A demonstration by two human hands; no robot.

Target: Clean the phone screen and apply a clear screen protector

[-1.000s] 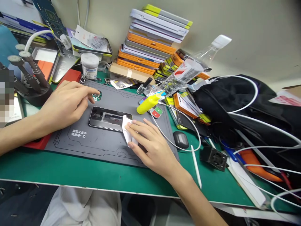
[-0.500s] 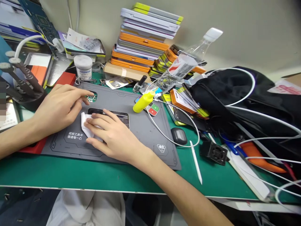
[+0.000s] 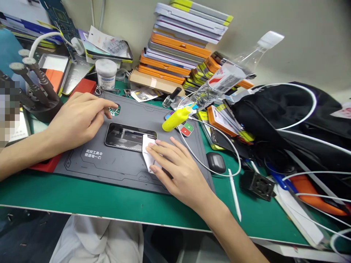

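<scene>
A phone [image 3: 118,136] lies flat on the grey work mat [image 3: 123,168], its dark glossy face up and carrying reflections. My right hand [image 3: 183,173] presses a folded white wipe [image 3: 148,155] under its fingers at the phone's right end. The wipe covers that corner of the phone. Beyond the phone's left end is my left hand [image 3: 78,117], its index finger stretched out and the other fingers loosely bent. Its fingertip is near a small green circuit board [image 3: 114,110] at the mat's upper left. I see nothing held in that hand.
A yellow squeeze bottle [image 3: 177,119] and a slanted clear bottle [image 3: 219,80] are right of the phone. A white cable [image 3: 238,160] loops past an earbud case [image 3: 216,162] and white stylus [image 3: 235,195]. Stacked cases [image 3: 181,45] stand behind; screwdrivers [image 3: 35,86] fill a holder at left.
My right hand has slid the wipe rightward from the phone's left end to its right end, uncovering most of the face. My left hand stays by the circuit board. The whole view has shifted slightly.
</scene>
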